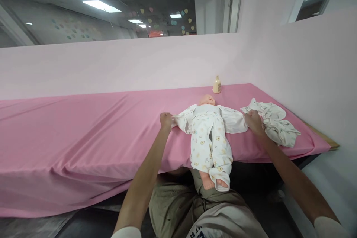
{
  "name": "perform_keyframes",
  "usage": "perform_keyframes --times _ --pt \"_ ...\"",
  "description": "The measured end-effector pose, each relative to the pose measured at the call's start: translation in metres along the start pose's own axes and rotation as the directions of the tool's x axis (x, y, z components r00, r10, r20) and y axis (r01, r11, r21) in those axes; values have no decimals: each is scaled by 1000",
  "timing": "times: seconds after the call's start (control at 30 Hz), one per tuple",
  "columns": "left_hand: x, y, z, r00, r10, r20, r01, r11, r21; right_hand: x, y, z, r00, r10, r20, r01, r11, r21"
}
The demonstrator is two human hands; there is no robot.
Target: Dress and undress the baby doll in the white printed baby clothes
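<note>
A baby doll (207,100) lies on its back on the pink sheet, head toward the wall and bare feet past the table's front edge. It is dressed in a white baby top (206,109) and patterned baby trousers (208,134). My left hand (166,119) is closed on the end of the sleeve at the left, pulling it out sideways. On the other side, my right hand (253,120) is closed at the end of the right-hand sleeve (232,119). Both sleeves are stretched outward. The doll's hands do not show.
Crumpled white patterned baby clothes (275,113) lie right beside my right hand. A cream pump bottle (216,84) stands behind the doll's head near the wall. The pink sheet (83,130) covers the long table and hangs over its front edge. A wall closes off the right side.
</note>
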State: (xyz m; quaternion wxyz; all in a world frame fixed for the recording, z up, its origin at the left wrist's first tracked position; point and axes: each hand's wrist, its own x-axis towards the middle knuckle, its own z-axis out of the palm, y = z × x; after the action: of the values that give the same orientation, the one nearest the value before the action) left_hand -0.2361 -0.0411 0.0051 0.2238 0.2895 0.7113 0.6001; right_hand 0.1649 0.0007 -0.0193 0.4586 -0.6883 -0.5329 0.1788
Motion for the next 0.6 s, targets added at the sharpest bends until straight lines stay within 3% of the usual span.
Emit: perform_keyframes --times 0.07,0.13,0.2,0.27,0.37,0.43,0.5,0.6 --pt "-3 2 2 993 113 44 -117 989 88 -5 -5 9 989 -145 -21 144 989 -27" --pt "-9 6 11 946 268 182 -307 920 243 -11 -18 20 953 -302 19 303 951 -63" --pt "-15 11 23 861 351 368 -492 760 425 -14 -36 32 909 -405 96 415 904 -109" --pt "-18 17 36 796 351 494 -600 570 562 -12 -53 44 882 -443 161 468 863 -190" --pt "-17 24 51 749 365 553 -661 356 660 4 -70 57 892 -381 244 448 822 -351" --pt "-12 29 55 758 383 527 -645 320 694 21 -71 60 905 -276 324 394 832 -390" --pt "-2 33 54 808 367 461 -581 362 729 39 -66 59 904 -199 378 348 858 -379" --pt "15 34 45 887 299 352 -457 450 768 60 -51 53 933 -143 330 270 884 -381"
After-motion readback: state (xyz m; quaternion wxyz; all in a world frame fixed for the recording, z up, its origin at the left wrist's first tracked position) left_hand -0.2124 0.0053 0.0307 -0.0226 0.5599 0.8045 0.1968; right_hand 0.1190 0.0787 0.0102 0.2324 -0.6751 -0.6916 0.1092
